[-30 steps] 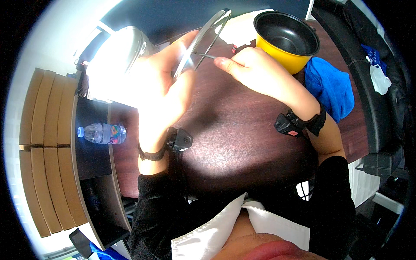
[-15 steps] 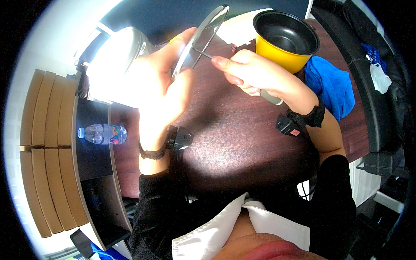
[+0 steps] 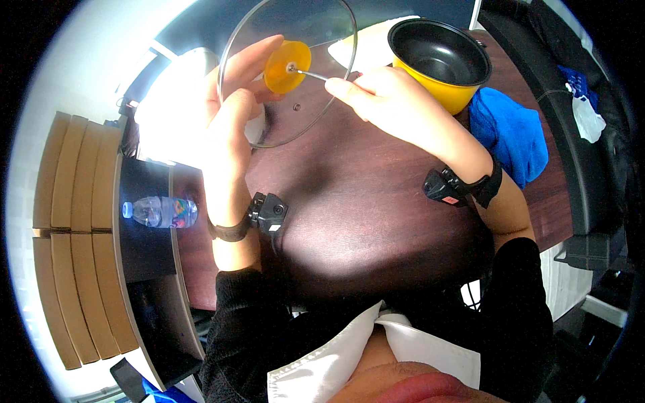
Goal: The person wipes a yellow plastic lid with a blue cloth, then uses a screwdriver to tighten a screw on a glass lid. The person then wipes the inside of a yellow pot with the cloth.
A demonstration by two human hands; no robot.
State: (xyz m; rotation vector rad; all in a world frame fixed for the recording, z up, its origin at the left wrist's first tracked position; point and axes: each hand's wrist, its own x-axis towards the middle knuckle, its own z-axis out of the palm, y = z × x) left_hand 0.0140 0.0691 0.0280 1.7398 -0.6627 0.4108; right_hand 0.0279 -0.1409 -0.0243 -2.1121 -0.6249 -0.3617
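Observation:
My left hand (image 3: 235, 111) is closed on a round glass lid (image 3: 316, 111) with a thin metal rim, held tilted up above the table. A yellow knob (image 3: 279, 75) shows at the lid's middle, against the fingers of that hand. From the right, my right hand (image 3: 400, 104) grips a screwdriver (image 3: 313, 74), its handle mostly hidden in the palm. The screwdriver's tip meets the screw at the centre of the knob. Right of that hand stands a yellow pot (image 3: 440, 57) with a black inside.
A blue cloth (image 3: 510, 134) lies by the pot on the dark wooden table (image 3: 363, 221). At left are a glare-washed white appliance (image 3: 171, 111), a plastic water bottle (image 3: 161, 211) and brown cardboard boxes (image 3: 80, 235). A black sofa (image 3: 557, 121) borders the right.
My left hand has turned the lid from nearly edge-on to facing me, so the yellow knob now shows fully. The screwdriver tip stays near the lid's middle.

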